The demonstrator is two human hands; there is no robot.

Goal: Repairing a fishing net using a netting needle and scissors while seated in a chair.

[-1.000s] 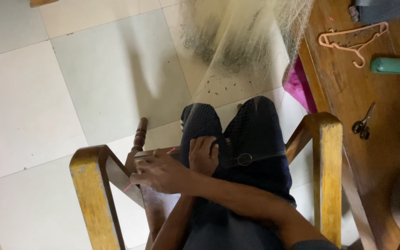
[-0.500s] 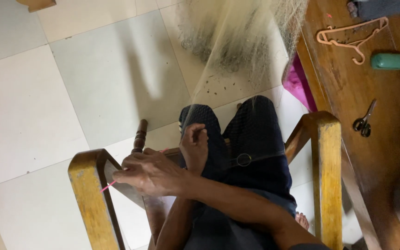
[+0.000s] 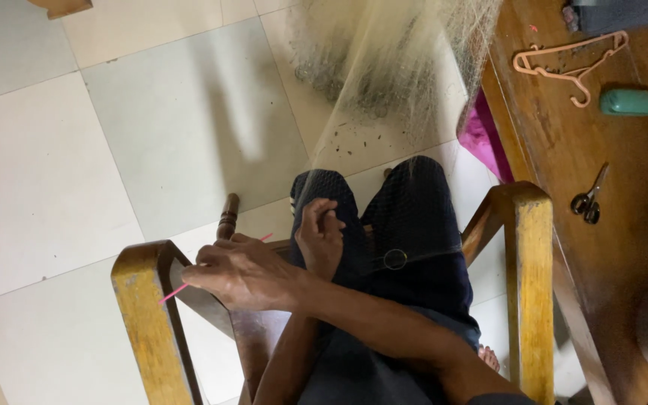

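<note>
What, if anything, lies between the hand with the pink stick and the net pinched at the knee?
Nothing visible. The right hand grips the pink stick beside the wooden armrest. The left hand pinches the fine net just next to it. The forearms cross lower down, outside that gap.

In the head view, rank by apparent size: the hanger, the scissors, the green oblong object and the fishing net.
1. fishing net, by far the largest.
2. hanger.
3. green oblong object and scissors: they look about alike, so I leave them unranked.
</note>
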